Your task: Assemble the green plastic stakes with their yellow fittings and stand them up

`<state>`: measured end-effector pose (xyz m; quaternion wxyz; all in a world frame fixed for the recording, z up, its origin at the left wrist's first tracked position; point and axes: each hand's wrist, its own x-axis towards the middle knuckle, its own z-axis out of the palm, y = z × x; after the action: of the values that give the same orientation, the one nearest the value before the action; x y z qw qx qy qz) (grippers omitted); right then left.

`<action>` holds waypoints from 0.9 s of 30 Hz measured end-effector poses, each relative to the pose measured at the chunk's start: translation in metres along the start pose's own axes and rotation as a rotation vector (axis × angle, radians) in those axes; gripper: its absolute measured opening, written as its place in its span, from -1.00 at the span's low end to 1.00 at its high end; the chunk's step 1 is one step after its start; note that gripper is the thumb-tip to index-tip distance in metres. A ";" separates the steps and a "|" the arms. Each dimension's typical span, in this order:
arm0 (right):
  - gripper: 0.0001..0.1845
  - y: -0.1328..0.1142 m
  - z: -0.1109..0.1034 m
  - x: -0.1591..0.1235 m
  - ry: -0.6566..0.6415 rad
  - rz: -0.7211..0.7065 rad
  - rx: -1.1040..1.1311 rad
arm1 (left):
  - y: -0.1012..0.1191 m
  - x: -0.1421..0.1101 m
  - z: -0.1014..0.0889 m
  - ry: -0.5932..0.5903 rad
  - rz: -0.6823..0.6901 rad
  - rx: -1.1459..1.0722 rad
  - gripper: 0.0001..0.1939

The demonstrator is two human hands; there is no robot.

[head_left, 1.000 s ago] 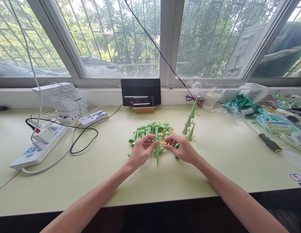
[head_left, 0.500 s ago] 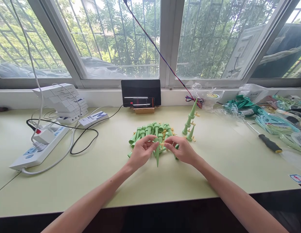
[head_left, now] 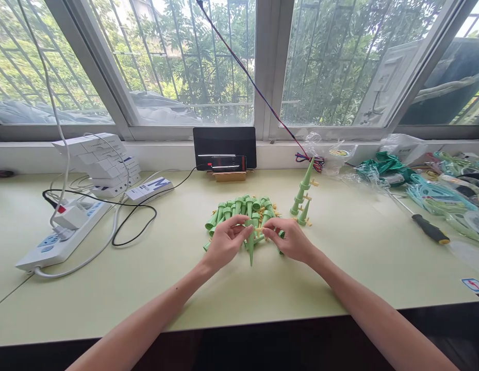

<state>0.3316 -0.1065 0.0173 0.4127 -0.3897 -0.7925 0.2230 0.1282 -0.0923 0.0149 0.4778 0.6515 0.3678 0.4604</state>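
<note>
In the head view, the left hand (head_left: 226,239) has its grip closed on a green spike (head_left: 251,252), thumb and fingers pinching it near its wide top, with the point directed downward. The right hand (head_left: 291,239) is just beside it, fingertips pinched at a small yellow fitting (head_left: 259,231) on the spike's right side; the fingers cover much of that spot, so whether the fitting is fully seated is hard to say. The held spike is in front of a pile of green spikes (head_left: 239,207) on the table (head_left: 224,299), with more yellow pieces showing among them.

To the right of the pile, a column of stacked spikes (head_left: 300,194) rises point up, yellow fittings jutting from its right side, and a single spike (head_left: 304,212) stands point up near its foot. Behind the pile, a phone (head_left: 233,163) leans before a dark tablet (head_left: 224,140). On the left are a power strip (head_left: 35,260), stacked white boxes (head_left: 102,157) and a flat box (head_left: 148,190) marked M. On the right lie a screwdriver (head_left: 427,226) and a green bag (head_left: 392,166) among clear plastic wrapping.
</note>
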 end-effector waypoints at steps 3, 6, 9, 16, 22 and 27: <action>-0.72 0.000 0.000 0.000 -0.002 0.004 -0.005 | 0.001 -0.001 0.000 0.003 -0.002 0.004 -0.74; -0.78 0.000 0.000 -0.001 0.006 0.016 0.019 | 0.001 0.000 -0.001 0.006 0.001 -0.002 -0.74; -0.83 0.001 0.000 -0.001 0.020 0.020 0.038 | 0.001 0.001 -0.001 0.003 0.001 -0.008 -0.73; -0.87 0.001 0.001 -0.001 0.016 -0.004 0.026 | 0.001 0.000 -0.001 -0.003 0.001 0.006 -0.75; -0.76 0.002 0.001 -0.002 -0.008 -0.010 -0.023 | 0.000 0.000 -0.001 -0.003 -0.003 0.023 -0.73; -0.75 0.003 0.001 -0.001 -0.015 0.003 -0.026 | 0.000 0.000 -0.001 0.001 -0.003 0.013 -0.73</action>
<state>0.3320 -0.1055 0.0140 0.4012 -0.3945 -0.7978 0.2165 0.1272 -0.0922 0.0148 0.4739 0.6539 0.3720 0.4578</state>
